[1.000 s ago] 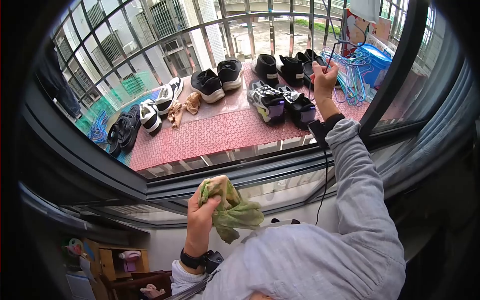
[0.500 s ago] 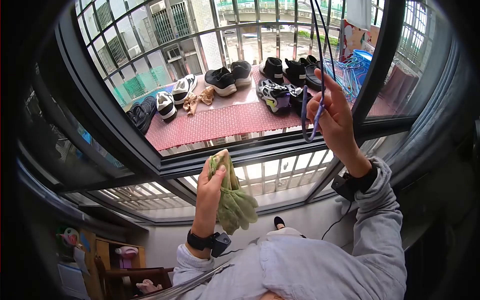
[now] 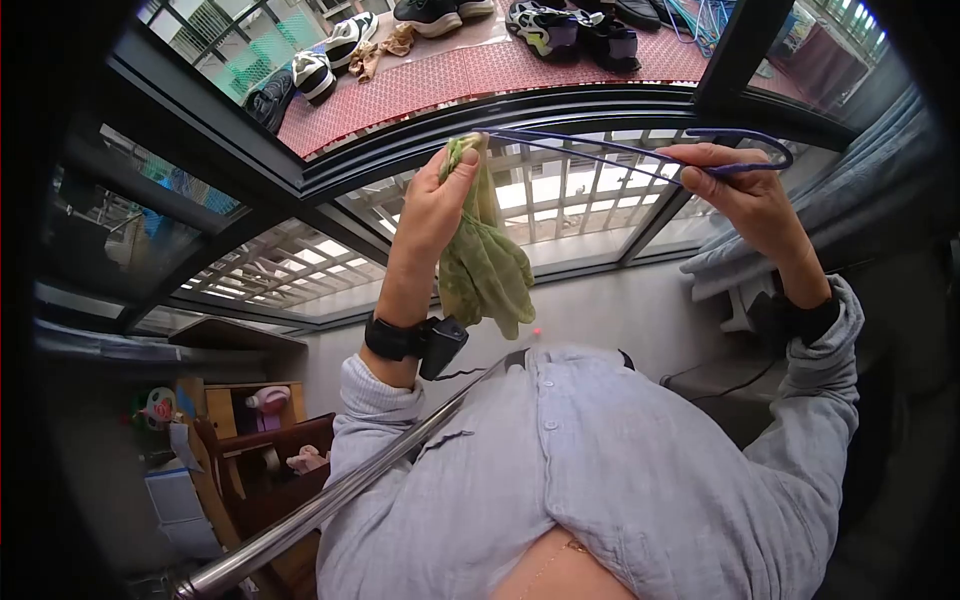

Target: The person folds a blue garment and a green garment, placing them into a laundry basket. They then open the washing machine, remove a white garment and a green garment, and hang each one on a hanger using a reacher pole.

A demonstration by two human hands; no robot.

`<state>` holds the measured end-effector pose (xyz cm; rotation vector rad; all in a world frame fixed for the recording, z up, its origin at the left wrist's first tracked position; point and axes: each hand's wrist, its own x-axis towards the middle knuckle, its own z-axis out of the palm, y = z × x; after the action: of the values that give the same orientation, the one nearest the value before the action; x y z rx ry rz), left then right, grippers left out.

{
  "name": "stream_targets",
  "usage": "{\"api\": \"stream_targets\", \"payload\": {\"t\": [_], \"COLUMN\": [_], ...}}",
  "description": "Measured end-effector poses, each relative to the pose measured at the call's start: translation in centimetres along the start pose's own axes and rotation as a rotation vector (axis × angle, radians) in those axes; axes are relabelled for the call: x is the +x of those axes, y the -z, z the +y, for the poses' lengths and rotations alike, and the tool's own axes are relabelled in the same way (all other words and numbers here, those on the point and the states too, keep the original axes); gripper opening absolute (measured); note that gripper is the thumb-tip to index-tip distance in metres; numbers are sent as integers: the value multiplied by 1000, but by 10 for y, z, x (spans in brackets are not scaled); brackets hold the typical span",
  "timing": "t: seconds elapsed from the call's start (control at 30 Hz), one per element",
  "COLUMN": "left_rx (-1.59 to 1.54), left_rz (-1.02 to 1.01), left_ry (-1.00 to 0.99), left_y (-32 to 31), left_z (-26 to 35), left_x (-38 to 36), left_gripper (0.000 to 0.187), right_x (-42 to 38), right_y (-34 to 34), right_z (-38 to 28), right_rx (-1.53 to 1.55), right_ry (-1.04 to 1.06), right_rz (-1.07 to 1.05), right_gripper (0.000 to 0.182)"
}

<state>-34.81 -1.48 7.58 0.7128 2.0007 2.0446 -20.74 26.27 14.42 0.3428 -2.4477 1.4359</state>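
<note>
My left hand point(image 3: 430, 205) pinches the upper end of a limp green glove point(image 3: 487, 265), whose finger-like ends hang down below the grip. In my right hand point(image 3: 745, 200) is a dark purple wire clothes hanger point(image 3: 600, 143), held near its hook, which curves out to the right. The hanger lies roughly sideways between my hands. Its far end meets the top of the glove at my left fingers; whether it passes inside the cloth I cannot make out.
Beyond the dark window frame point(image 3: 500, 112), several shoes point(image 3: 545, 30) stand on a red mat point(image 3: 420, 85). A metal pole point(image 3: 330, 495) slants past my left side. A grey curtain point(image 3: 850, 165) hangs at right; a wooden chair point(image 3: 245, 470) stands lower left.
The hanger has swung from upright to sideways, its far end now at the glove. My right hand has moved right. The view has tilted down.
</note>
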Motion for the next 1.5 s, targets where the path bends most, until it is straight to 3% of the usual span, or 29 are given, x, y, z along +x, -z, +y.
{"api": "stream_targets", "payload": {"t": [0.13, 0.2, 0.3, 0.43, 0.57, 0.7, 0.8, 0.87, 0.93, 0.97, 1.1, 1.17, 1.23, 1.3, 1.33, 1.4, 1.47, 1.5], "left_rx": [258, 315, 594, 867, 789, 331, 309, 209, 129, 53, 68, 77, 0, -46, -66, -87, -89, -34], "left_rz": [77, 123, -85, -151, -179, -211, -360, -391, -400, -444, -350, -289, -197, -167, -152, -106, -75, 2], "left_ry": [-112, -157, -295, -382, -311, -45, -171, -194, -241, -85, -108, -136, -163, -189, -201, -237, -225, -244], "left_y": [-15, -28, -56, -79, -78, -87, -123, -143, -154, -146, -149, -147, -152, -153, -153, -153, -141, -138], "left_z": [-1, 7, 28, 45, 40, 18, 22, 27, 32, 30, 32, 28, 31, 40, 47, 61, 68, 70], "left_x": [4, 4, -4, -4, 10, 11, 3, 0, 2, 6, 5, 9, 12, 13, 13, 12, 13, 12], "left_gripper": [35, 34, 31, 32, 36, 41, 37, 34, 33, 34, 34, 33, 31, 31, 30, 25, 22, 19], "right_x": [-7, -13, -20, -4, -8, -14, -2, 3, 1, 1, -5, -6, -26, -48, -55, -65, -69, -73], "right_y": [31, 45, 42, 51, 86, 108, 74, 48, 31, 34, 47, 55, 54, 13, -10, -58, -59, -51], "right_z": [2, 6, 8, 31, 40, 42, 53, 52, 60, 57, 46, 41, 35, 41, 49, 88, 113, 119], "right_rx": [11, -90, -175, -108, -141, -95, -31, -316, -355, -380, -536, -605, -485, -44, -8, -223, -549, -616], "right_ry": [86, 162, 170, 293, 261, 152, 218, 184, 336, 381, 351, 734, 874, 607, 418, 101, 134, 210], "right_rz": [51, -21, -70, -88, -126, -230, -244, -314, -188, -121, 270, 532, 629, 386, 185, 10, -325, -248], "right_gripper": [19, 18, 15, 19, 18, 16, 20, 22, 17, 17, 20, 19, 19, 12, 14, 24, 26, 25]}}
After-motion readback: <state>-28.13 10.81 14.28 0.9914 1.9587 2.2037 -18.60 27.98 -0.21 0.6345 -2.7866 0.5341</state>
